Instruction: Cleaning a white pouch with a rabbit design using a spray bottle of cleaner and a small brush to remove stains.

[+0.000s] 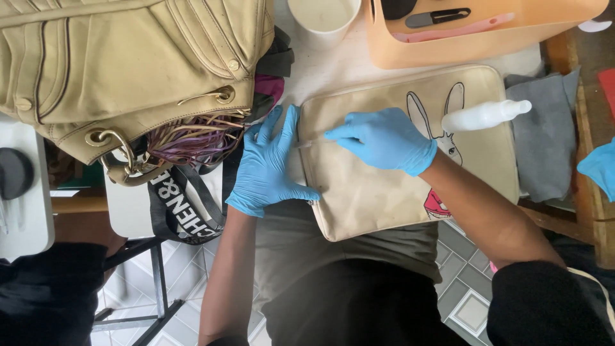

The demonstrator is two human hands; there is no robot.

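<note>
Far left: a white table edge with a dark round thing on it, too cropped to tell what it is. Next over, a tan leather bag sits top left, brass rings on its front, purple fringe hanging at its lower right corner. A black strap with white lettering hangs below it.

Your left hand, blue glove, lies flat and open, fingers spread, pointing up. It presses the left edge of the beige pouch; the thumb reaches onto the pouch face. It grips nothing.

The pouch lies flat in front of you, partly over your lap, with a rabbit drawing on its right half.

Your right hand, also gloved, is on the pouch's upper left area. Its fingers pinch a thin pale tool; the tip points left toward the pouch edge, near your left fingers. Tool is too thin to identify.

Above: a white cup, then an orange tray with a dark tool and a pink strip inside.

A white spray bottle lies on the pouch's right end, just beside the rabbit. Grey cloth is right of the pouch. Another blue glove shows at the far right edge, not yours.
</note>
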